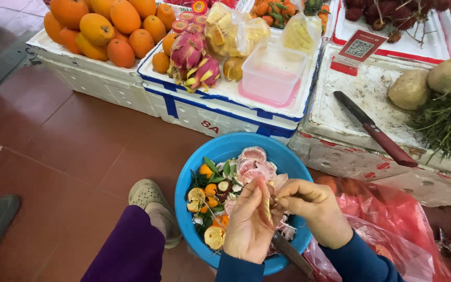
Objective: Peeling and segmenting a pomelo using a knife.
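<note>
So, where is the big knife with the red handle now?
In the head view, the knife lies on the white foam box at right, beyond the blue basin, left of the greens.

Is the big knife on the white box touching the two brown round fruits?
Apart. The head view shows the knife lying left of the brown fruits, with bare white box between them.

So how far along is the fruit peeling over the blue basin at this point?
Done: pink peel pieces and other fruit scraps already lie in the blue basin. In hand: the left hand holds a pink segment and a knife, while the right hand pinches at its skin. Left: part of the segment's membrane looks unstripped; how much fruit remains cannot be told.
</note>
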